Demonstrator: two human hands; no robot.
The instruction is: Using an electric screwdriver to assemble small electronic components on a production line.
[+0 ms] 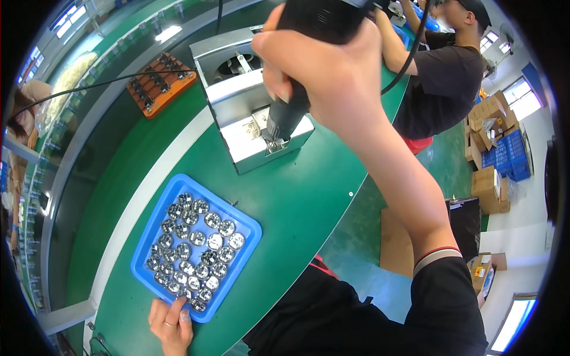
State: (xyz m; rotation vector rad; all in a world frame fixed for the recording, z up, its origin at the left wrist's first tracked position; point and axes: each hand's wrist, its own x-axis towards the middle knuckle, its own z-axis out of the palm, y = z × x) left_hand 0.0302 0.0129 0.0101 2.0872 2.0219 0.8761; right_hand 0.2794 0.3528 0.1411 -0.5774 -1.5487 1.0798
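Observation:
My right hand (335, 74) is wrapped round a thick black power screwdriver (286, 115). The tool's nose points down at a small metal fitting on the front ledge of a grey metal box fixture (240, 145); whether its tip touches cannot be made out. A blue plastic tray (252, 228) lies nearer on the green bench, holding many small round metal parts (215, 241). At the tray's near edge, my left hand (169, 326) has its fingers curled, with the fingertips against a part. Anything between those fingers is hidden.
A small loose piece (232, 203) lies by the tray's right rim. An orange block with black clamps (157, 83) stands beyond the pale rail. A black cable (409, 59) hangs by my right wrist. Another person in dark clothes (442, 77) sits at the right.

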